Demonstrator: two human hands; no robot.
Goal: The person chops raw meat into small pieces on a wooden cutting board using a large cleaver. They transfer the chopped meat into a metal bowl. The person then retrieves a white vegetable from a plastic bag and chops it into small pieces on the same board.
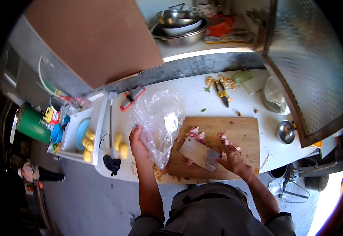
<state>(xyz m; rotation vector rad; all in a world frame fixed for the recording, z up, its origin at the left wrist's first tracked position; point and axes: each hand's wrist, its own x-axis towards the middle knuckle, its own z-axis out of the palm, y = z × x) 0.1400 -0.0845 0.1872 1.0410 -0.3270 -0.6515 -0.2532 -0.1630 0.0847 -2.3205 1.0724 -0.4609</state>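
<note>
A crumpled clear plastic bag [157, 114] is gripped at its left side by my left hand [139, 144], raised over the left end of the wooden cutting board [244, 135]. A cleaver [197, 151] lies on the board, its broad blade slanting toward my right hand. Chopped raw meat [195, 134] sits just beyond the blade, and more pieces are by my right fingertips. My right hand [234, 161] is spread low over the board, fingers apart, at the cleaver's right end. Whether those fingers touch the meat or the cleaver, I cannot tell; the cleaver's handle does not show.
Yellow potatoes [121, 146] and a black cloth [111, 164] lie left of the bag. Pliers [222, 94] rest beyond the board, near a metal bowl [286, 132]. A textured-glass door [311, 59] juts over the right side. A sink [100, 126] adjoins at left; a person [41, 173] is farther off.
</note>
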